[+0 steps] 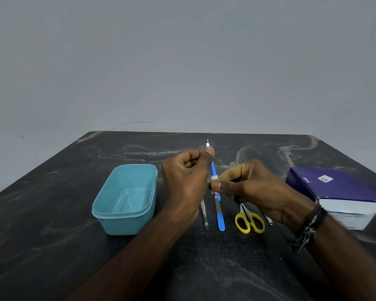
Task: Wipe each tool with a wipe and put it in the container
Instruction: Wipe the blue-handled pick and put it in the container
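A dark marbled tabletop [52, 246] with pale veins fills the lower half of the frame; a plain grey wall [182, 61] rises behind it. Left of centre stands one teal container [109, 205], nothing inside. At centre the left hand [186, 179] pinches the upper end of one blue-handled tool [213, 170], held upright above the tabletop, while the right hand [254, 190] pinches one small white wipe [214, 178] around its shaft. Below the hands lie one pair of tweezers [205, 216], one blue-handled file [220, 216], one pair of yellow scissors [250, 222] and one partly hidden nail clipper [269, 220]. One purple box [343, 190] sits at the right edge
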